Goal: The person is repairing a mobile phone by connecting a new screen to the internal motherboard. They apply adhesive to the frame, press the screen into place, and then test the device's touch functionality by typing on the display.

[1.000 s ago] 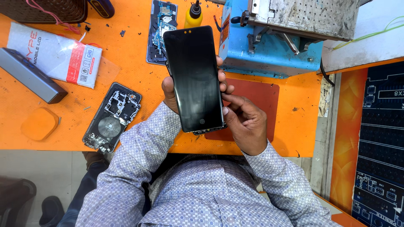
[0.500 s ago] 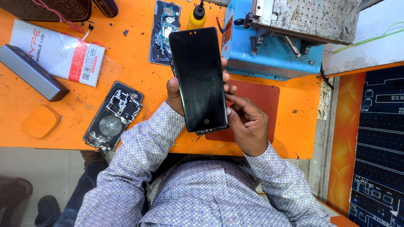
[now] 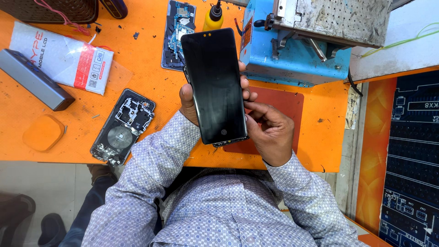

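A black phone display panel [image 3: 214, 84] is held upright over the orange bench, its dark glass facing me. My left hand [image 3: 187, 101] cups it from behind, with fingertips showing at its right edge. My right hand [image 3: 269, 130] rests against the panel's lower right edge, fingers curled toward it. An opened phone back frame [image 3: 123, 126] with a round coil lies to the left on the bench. Another opened phone with a blue circuit board [image 3: 177, 32] lies beyond the panel.
A blue and grey metal machine [image 3: 311, 41] stands at the back right, a yellow bottle [image 3: 213, 19] beside it. A white packet [image 3: 61, 57], a grey bar [image 3: 34, 84] and an orange pad [image 3: 43, 132] lie at left. A red mat [image 3: 279, 103] lies under my right hand.
The display panel and both hands have stayed together with only a slight shift; the view has drifted a little. Nothing was picked up or let go.
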